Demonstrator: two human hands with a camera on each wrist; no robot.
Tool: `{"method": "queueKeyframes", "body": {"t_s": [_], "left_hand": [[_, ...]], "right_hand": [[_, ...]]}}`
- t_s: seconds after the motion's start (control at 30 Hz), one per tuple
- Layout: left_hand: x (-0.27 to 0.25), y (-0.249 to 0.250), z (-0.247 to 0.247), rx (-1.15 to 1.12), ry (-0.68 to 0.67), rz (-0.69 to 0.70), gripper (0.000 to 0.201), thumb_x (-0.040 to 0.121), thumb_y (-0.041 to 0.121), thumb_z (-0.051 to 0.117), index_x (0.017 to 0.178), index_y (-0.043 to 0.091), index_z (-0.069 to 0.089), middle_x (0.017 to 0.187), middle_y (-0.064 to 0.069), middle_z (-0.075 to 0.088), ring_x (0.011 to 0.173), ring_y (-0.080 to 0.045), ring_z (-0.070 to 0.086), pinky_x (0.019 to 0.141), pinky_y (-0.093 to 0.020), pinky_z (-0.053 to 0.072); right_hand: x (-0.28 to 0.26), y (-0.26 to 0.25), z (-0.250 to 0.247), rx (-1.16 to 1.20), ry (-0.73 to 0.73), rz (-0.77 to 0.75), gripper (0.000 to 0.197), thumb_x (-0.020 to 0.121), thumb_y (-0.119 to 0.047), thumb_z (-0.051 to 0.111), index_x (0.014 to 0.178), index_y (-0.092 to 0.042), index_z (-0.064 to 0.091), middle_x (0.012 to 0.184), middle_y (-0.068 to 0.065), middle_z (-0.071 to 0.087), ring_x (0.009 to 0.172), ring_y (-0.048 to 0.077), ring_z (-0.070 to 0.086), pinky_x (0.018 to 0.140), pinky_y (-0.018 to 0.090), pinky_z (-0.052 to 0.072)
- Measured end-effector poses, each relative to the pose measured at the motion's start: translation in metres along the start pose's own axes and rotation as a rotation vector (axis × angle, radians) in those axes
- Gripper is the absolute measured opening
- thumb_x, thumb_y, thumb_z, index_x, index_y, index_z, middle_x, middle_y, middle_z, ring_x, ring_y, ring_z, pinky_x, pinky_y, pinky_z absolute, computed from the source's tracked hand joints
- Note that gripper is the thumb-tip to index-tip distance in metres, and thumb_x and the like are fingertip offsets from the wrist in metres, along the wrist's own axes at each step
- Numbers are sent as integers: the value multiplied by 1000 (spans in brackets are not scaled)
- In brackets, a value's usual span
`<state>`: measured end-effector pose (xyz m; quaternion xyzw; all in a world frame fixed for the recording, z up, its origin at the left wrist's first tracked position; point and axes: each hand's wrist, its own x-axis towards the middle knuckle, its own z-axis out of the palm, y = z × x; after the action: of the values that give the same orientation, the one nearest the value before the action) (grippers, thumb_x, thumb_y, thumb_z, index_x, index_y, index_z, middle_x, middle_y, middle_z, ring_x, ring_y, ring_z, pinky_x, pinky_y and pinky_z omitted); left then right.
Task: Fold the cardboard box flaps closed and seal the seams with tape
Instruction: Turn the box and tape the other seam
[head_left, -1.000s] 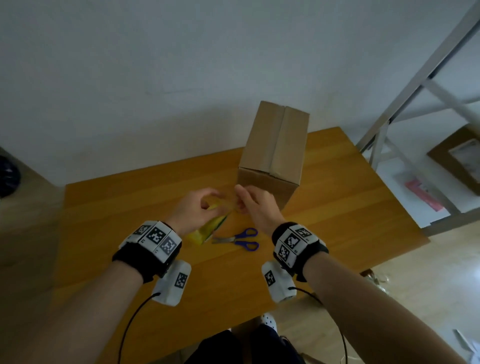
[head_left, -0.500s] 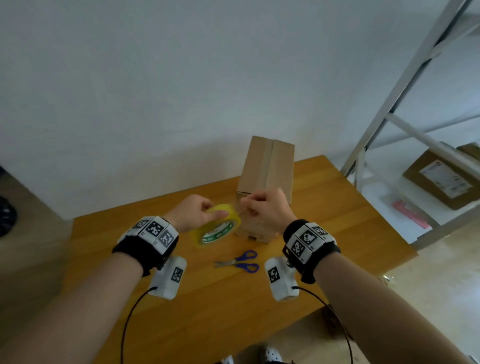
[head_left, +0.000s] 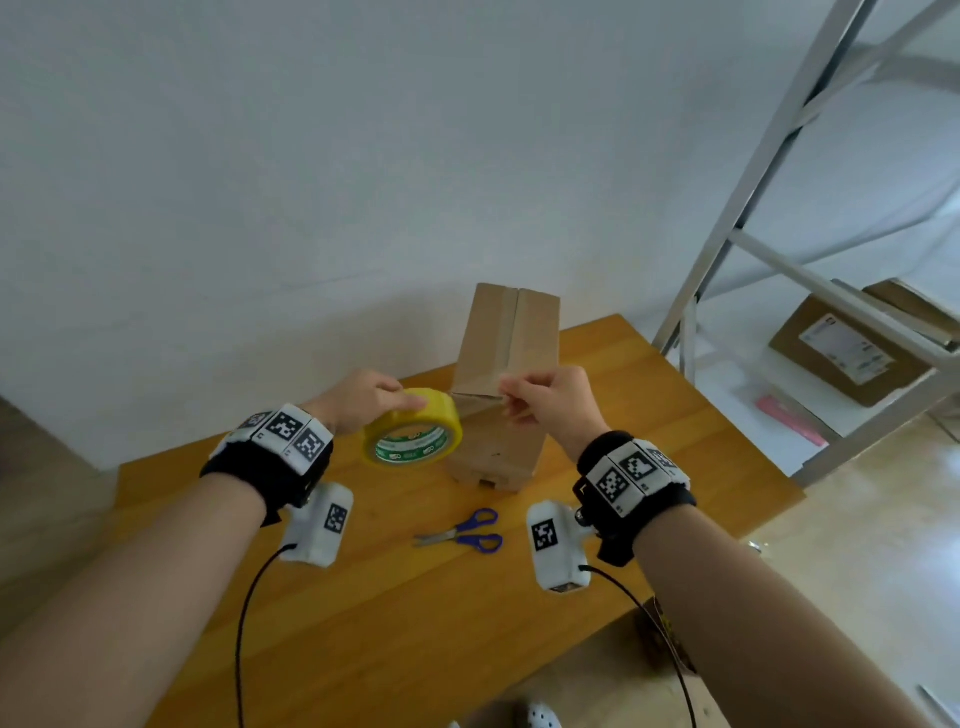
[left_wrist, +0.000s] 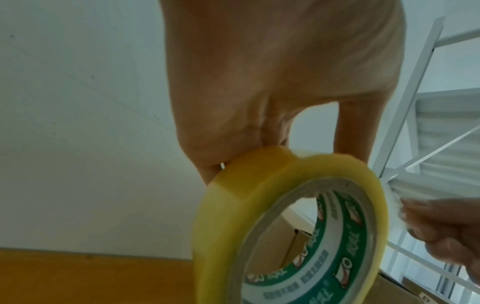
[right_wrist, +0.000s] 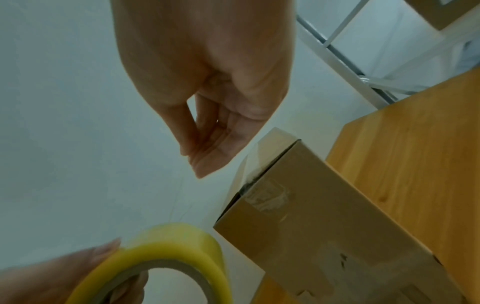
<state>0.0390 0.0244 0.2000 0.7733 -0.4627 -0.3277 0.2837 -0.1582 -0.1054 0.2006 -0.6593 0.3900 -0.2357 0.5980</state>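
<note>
A tall brown cardboard box stands on the wooden table, its top flaps folded together along a centre seam. Old clear tape shows on its near face. My left hand grips a yellow tape roll with a green inner label, held in the air just left of the box. My right hand pinches the clear tape end between thumb and fingers in front of the box's near top edge. In the left wrist view the roll fills the frame, and the right hand holds the whitish tape end.
Blue-handled scissors lie on the table between my forearms. A white metal shelf frame stands at the right, with another cardboard box on it. A white wall runs behind the table. The table's right edge is close to the box.
Both hands have lifted the roll from near the scissors up to the box's top. My right hand has drawn away from the roll to the right, pulling the tape end out.
</note>
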Motion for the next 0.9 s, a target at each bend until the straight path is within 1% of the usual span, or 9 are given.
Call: {"method": "queueKeyframes", "body": {"t_s": [0.03, 0.07, 0.13, 0.2, 0.27, 0.33, 0.5, 0.67, 0.9], "left_hand": [[2, 0, -1, 48, 19, -18, 42, 82, 44, 63, 57, 11, 57, 50, 3, 46, 46, -10, 44, 48, -18, 30], [4, -1, -2, 99, 34, -47, 48, 78, 49, 63, 48, 15, 47, 42, 7, 37, 38, -8, 36, 44, -18, 26], [5, 0, -4, 170, 49, -96, 56, 71, 59, 64, 45, 19, 36, 37, 11, 28, 31, -6, 27, 42, -18, 21], [8, 1, -6, 158, 44, -80, 56, 72, 60, 63, 44, 19, 36, 36, 10, 29, 32, -7, 29, 43, -18, 23], [11, 2, -8, 96, 44, -38, 56, 77, 54, 63, 46, 14, 42, 42, 4, 35, 40, -14, 37, 47, -20, 29], [14, 3, -10, 90, 29, -17, 54, 77, 53, 63, 50, 10, 44, 47, -2, 34, 46, -19, 37, 49, -21, 29], [17, 9, -14, 330, 82, -67, 63, 68, 63, 64, 44, 20, 26, 42, 6, 20, 37, -12, 17, 45, -25, 17], [27, 12, -12, 368, 94, -29, 60, 76, 62, 57, 44, 19, 30, 42, 5, 23, 35, -11, 19, 44, -23, 21], [44, 14, -11, 382, 57, -14, 60, 74, 64, 58, 42, 19, 33, 41, 5, 24, 34, -11, 18, 43, -24, 22]], "right_hand": [[-1, 0, -3, 35, 16, 10, 21, 88, -13, 66, 86, 8, 70, 72, 14, 66, 59, 18, 62, 65, 33, 60], [-2, 0, -7, 58, 33, 20, 21, 88, -11, 65, 88, 10, 69, 73, 14, 65, 58, 18, 61, 64, 33, 60], [-4, 1, -16, 61, 48, 39, 21, 88, -10, 65, 88, 10, 69, 69, 11, 65, 55, 15, 61, 63, 32, 60], [-6, 3, -23, 71, 59, 57, 20, 89, -10, 63, 86, 9, 68, 67, 9, 64, 53, 14, 60, 62, 33, 60], [-7, 6, -29, 105, 83, 81, 18, 90, -9, 62, 83, 7, 68, 67, 9, 63, 54, 16, 60, 58, 31, 58], [-9, 9, -34, 120, 92, 100, 18, 90, -9, 62, 82, 6, 67, 67, 9, 62, 53, 16, 59, 55, 28, 56], [-11, 19, -43, 168, 128, 142, 16, 90, -10, 62, 84, 4, 66, 67, 7, 61, 53, 13, 59, 52, 25, 52], [-11, 33, -46, 171, 158, 234, 17, 87, -14, 66, 87, 3, 70, 69, 6, 65, 58, 15, 62, 57, 28, 54], [-5, 41, -44, 176, 230, 297, 23, 85, -18, 68, 92, 4, 70, 71, 7, 66, 58, 15, 61, 52, 26, 53]]}}
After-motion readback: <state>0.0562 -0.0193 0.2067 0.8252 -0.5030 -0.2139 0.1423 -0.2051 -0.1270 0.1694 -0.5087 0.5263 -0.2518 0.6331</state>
